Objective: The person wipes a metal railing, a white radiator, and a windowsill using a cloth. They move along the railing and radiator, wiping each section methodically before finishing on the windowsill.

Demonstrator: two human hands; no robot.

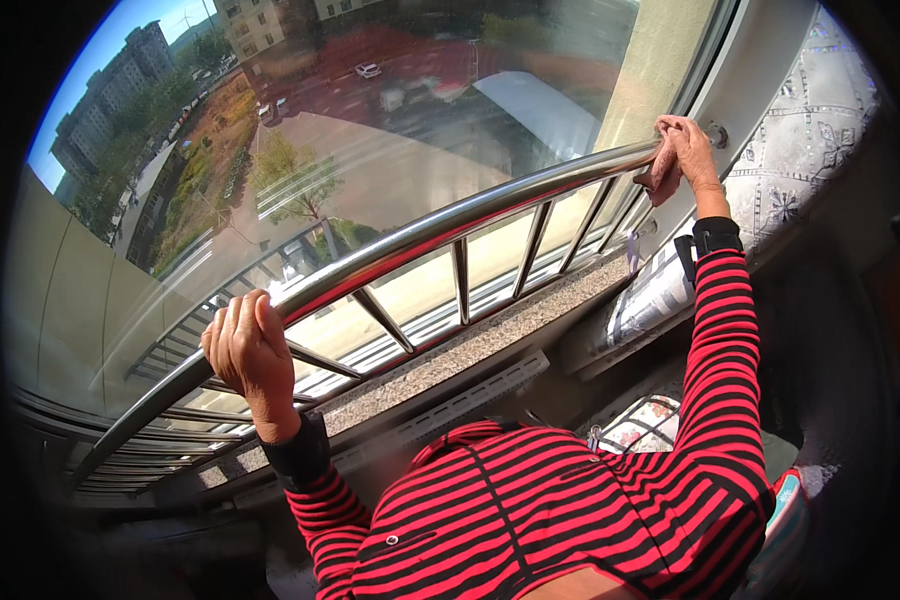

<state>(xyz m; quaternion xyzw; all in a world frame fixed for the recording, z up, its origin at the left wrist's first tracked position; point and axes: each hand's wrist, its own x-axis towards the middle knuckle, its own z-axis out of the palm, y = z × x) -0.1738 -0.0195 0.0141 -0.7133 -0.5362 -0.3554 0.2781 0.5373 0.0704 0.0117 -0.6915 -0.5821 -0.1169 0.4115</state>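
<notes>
A shiny metal railing (448, 222) with upright bars runs across in front of the window. My left hand (245, 352) is closed around its top rail, toward the left. At the rail's right end, beside the wall, my right hand (692, 155) is closed on a pinkish-brown cloth (659, 182). The cloth is folded against the rail and hangs a little below it; the fingers hide part of it. Both arms reach forward in red-and-black striped sleeves with dark cuffs.
Beyond the railing, the window glass (420, 120) shows a street, cars and buildings far below. A speckled stone sill (490, 330) lies under the bars, with a slotted white radiator (470, 394) below. Patterned light fabric (805, 130) hangs at the right, and a rolled patterned bundle (645, 305) is nearby.
</notes>
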